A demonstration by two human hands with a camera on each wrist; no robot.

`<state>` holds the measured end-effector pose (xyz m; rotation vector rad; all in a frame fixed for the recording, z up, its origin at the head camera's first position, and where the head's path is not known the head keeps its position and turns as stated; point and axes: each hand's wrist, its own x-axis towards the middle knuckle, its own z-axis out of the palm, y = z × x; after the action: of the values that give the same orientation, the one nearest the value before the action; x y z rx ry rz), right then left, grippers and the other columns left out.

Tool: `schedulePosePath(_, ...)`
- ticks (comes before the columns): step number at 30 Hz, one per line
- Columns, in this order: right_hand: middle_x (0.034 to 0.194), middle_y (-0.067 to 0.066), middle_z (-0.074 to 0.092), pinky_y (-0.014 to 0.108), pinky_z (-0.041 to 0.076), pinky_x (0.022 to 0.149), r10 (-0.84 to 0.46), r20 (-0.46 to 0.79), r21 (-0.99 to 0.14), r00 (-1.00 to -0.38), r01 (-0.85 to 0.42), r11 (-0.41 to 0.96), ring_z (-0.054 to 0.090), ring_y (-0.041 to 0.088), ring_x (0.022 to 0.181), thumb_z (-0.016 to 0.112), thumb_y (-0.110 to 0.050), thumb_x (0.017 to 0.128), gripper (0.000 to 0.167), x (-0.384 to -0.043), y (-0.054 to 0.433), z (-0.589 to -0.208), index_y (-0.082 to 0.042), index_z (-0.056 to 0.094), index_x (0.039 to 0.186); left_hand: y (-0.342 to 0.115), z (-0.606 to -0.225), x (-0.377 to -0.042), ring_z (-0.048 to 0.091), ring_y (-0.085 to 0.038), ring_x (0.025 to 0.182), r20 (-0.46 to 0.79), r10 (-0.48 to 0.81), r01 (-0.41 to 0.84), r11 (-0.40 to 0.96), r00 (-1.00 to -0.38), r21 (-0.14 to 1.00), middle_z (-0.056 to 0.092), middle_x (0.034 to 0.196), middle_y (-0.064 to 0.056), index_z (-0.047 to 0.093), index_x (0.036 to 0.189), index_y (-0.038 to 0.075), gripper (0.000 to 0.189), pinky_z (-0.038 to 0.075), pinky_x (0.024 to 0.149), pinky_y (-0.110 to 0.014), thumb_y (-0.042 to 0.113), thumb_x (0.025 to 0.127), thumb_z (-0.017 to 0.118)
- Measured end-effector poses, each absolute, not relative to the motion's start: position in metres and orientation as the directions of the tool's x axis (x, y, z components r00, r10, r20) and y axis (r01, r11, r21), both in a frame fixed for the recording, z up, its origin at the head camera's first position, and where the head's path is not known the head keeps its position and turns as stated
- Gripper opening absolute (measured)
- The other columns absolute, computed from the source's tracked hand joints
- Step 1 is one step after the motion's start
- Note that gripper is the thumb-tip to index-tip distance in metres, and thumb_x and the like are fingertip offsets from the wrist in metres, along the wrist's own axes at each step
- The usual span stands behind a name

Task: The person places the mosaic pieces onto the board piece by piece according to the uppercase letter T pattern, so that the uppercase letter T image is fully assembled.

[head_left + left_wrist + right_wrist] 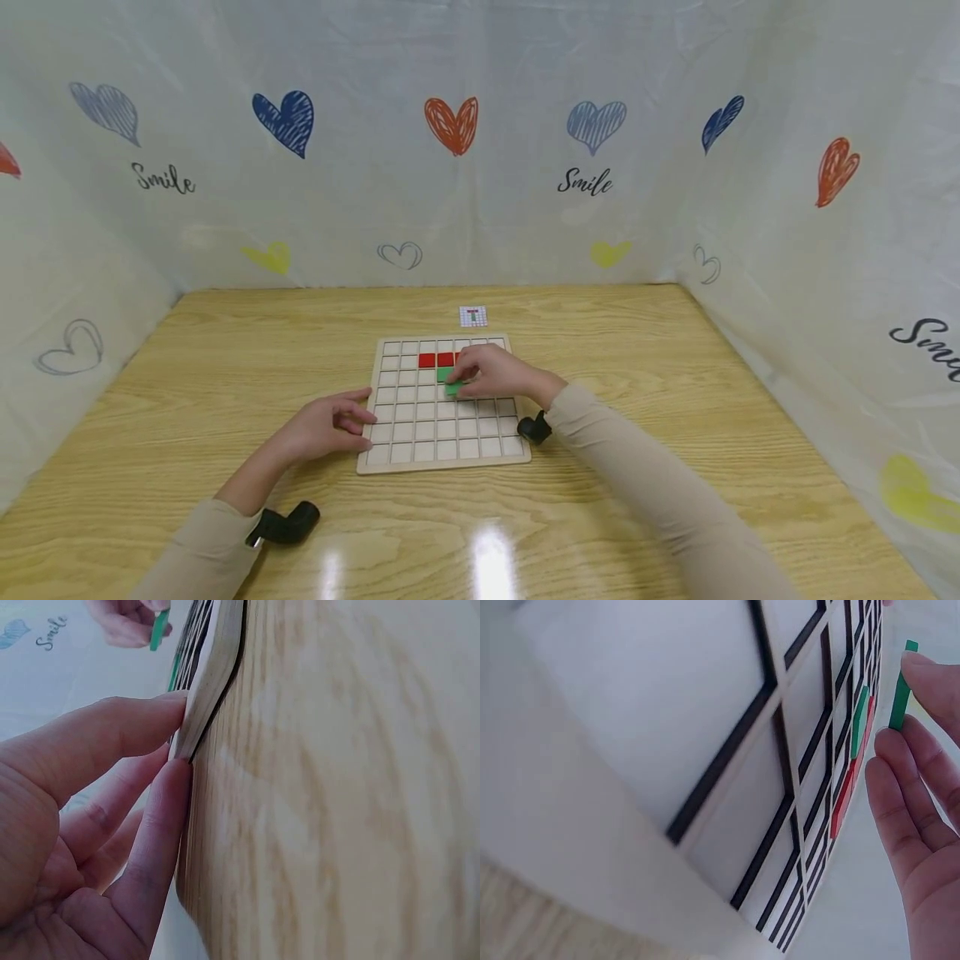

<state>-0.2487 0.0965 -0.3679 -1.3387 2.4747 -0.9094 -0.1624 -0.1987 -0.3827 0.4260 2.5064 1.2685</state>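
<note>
A square wooden grid board (442, 466) with pale cells lies on the table. Red tiles (427, 360) fill part of its second row from the far side, and one green tile (443, 374) sits in the cell just nearer. My right hand (497, 372) pinches another green tile (902, 691) between thumb and fingertips; it is raised over the board and tilted. The hand covers some cells and part of the red row in the head view. Along the board's left edge rests my left hand (322, 429), fingers spread, with fingertips (177, 697) touching the rim.
A small pattern card (473, 317) with a red and green T shape lies beyond the board's far edge. Black wrist cameras (288, 524) hang by both sleeves. A white curtain (517, 208) with hearts surrounds the wooden table (637, 333).
</note>
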Motion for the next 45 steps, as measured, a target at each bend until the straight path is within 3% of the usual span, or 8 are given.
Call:
schedulePosePath(10, 0.090, -0.002, 0.062, 0.019, 0.046, 0.077, -0.791, 0.060, -0.618, -0.609, -0.644, 0.450, 0.058, 0.009, 0.085, 0.074, -0.008, 0.079, 0.017, -0.252, 0.085, -0.371, -0.006, 0.073, 0.096, -0.197, -0.382, -0.162, 0.060, -0.016, 0.087, -0.133, 0.376, 0.119, 0.575, -0.917, 0.809, 0.035, 0.143, -0.021, 0.068, 0.100, 0.002, 0.031, 0.048, 0.073, -0.024, 0.014, 0.074, 0.079)
schedulePosePath(19, 0.089, 0.000, 0.060, 0.018, 0.044, 0.073, -0.813, 0.016, -0.562, -0.582, -0.678, 0.474, 0.056, 0.008, 0.081, 0.074, -0.008, 0.079, 0.018, -0.252, 0.075, -0.370, -0.004, 0.072, 0.096, -0.197, -0.383, -0.162, 0.059, -0.016, 0.086, -0.141, 0.363, 0.101, 0.573, -0.921, 0.813, 0.035, 0.143, -0.022, 0.068, 0.100, 0.001, 0.031, 0.047, 0.072, -0.024, 0.012, 0.073, 0.080)
schedulePosePath(25, 0.088, 0.000, 0.060, 0.018, 0.043, 0.072, -0.801, -0.013, -0.538, -0.598, -0.671, 0.510, 0.054, 0.008, 0.080, 0.075, -0.009, 0.079, 0.018, -0.250, 0.073, -0.368, -0.004, 0.072, 0.096, -0.196, -0.382, -0.161, 0.059, -0.016, 0.085, -0.140, 0.357, 0.101, 0.578, -0.924, 0.810, 0.035, 0.143, -0.022, 0.068, 0.099, 0.002, 0.031, 0.047, 0.072, -0.024, 0.012, 0.073, 0.080)
schedulePosePath(45, 0.091, 0.002, 0.061, 0.021, 0.044, 0.074, -0.798, 0.015, -0.523, -0.603, -0.685, 0.508, 0.056, 0.013, 0.083, 0.074, -0.006, 0.078, 0.019, -0.249, 0.080, -0.365, -0.006, 0.072, 0.098, -0.196, -0.382, -0.161, 0.059, -0.015, 0.084, -0.137, 0.356, 0.108, 0.588, -0.924, 0.801, 0.036, 0.143, -0.021, 0.069, 0.099, 0.002, 0.031, 0.047, 0.072, -0.024, 0.013, 0.072, 0.080)
